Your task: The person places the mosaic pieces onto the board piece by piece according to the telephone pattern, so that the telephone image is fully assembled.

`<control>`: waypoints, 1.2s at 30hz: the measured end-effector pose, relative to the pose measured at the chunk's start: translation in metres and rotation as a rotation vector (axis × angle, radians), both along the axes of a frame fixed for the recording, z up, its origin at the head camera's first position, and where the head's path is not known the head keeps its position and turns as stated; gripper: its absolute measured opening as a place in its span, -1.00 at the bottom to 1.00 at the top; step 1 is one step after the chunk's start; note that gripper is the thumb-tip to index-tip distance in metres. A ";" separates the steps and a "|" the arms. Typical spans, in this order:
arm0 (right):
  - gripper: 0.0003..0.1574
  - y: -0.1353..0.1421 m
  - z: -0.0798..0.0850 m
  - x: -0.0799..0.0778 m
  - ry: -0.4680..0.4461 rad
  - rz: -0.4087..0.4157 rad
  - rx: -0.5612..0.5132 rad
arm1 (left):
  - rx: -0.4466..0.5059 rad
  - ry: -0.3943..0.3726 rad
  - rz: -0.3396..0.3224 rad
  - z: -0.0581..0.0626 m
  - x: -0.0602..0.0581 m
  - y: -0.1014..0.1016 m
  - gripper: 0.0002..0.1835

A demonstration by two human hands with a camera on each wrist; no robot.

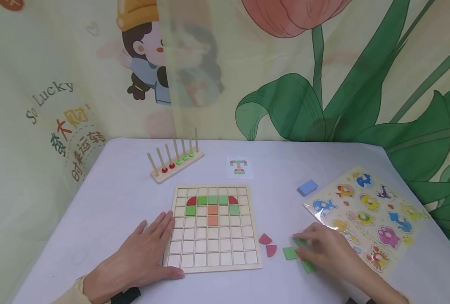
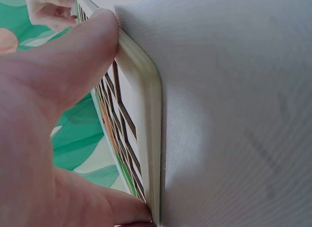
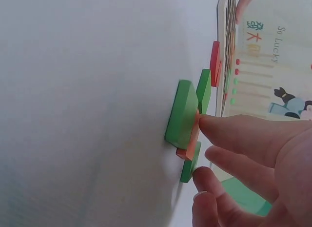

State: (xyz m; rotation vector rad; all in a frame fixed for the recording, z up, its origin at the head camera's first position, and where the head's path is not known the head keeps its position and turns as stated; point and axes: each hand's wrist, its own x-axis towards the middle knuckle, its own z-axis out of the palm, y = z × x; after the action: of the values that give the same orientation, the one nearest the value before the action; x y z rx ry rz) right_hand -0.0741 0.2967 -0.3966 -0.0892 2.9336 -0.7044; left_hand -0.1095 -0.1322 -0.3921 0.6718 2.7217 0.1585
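While my left hand (image 1: 145, 247) lies along the left side of the gridded board (image 1: 213, 246), its fingers straight and its thumb spread to touch the near left corner, my right hand (image 1: 325, 249) is bent down over a few loose tiles to the board's right. Its thumb and forefinger are curled with a gap between them, the tips right at the tiles (I cannot tell whether one is actually pinched). Under and beside those fingertips are a green square (image 1: 290, 253), two more green tiles (image 1: 307, 266) and an orange tile (image 3: 191, 136), which shows only from the right wrist. Two red quarter-round pieces (image 1: 271, 250) lie between them and the board. The board sits in the middle of the tabletop (image 1: 95, 202); in its second row from the far side, three green squares (image 1: 212, 199) run between two red quarter-rounds (image 1: 233, 200), with a green square below each end and two orange squares (image 1: 212, 220) down the centre column. Towards the tabletop's far left corner is a peg stand (image 1: 181, 166) with red and green rings; a patterned card (image 1: 239, 167) lies nearer the middle of the far edge, and a blue block (image 1: 307, 188) is beside the sticker sheet (image 1: 355, 211) by the right edge.
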 end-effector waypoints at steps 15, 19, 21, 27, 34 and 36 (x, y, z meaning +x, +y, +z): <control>-0.71 0.005 0.001 0.012 0.043 0.099 0.033 | -0.014 0.020 -0.012 -0.001 -0.001 -0.001 0.41; -0.68 0.003 0.001 0.012 0.068 0.111 0.105 | -0.011 0.012 -0.013 0.000 0.000 -0.001 0.42; -0.69 0.002 0.001 0.013 0.066 0.102 0.152 | -0.011 0.008 -0.015 0.000 0.000 -0.001 0.43; -0.75 -0.001 0.003 0.012 0.065 0.108 0.241 | -0.011 0.013 -0.017 0.000 0.000 0.000 0.42; -0.74 -0.006 -0.001 0.009 0.107 0.110 0.218 | -0.020 0.018 -0.011 -0.001 0.000 0.000 0.42; -0.72 -0.007 -0.002 0.008 0.103 0.107 0.205 | -0.019 0.018 -0.010 -0.001 0.000 0.000 0.42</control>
State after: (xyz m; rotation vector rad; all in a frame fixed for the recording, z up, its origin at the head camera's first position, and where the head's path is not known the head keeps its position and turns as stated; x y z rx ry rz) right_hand -0.0659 0.2899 -0.3982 -0.2687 3.0516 -0.3922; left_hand -0.1100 -0.1322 -0.3926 0.6848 2.7329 0.1250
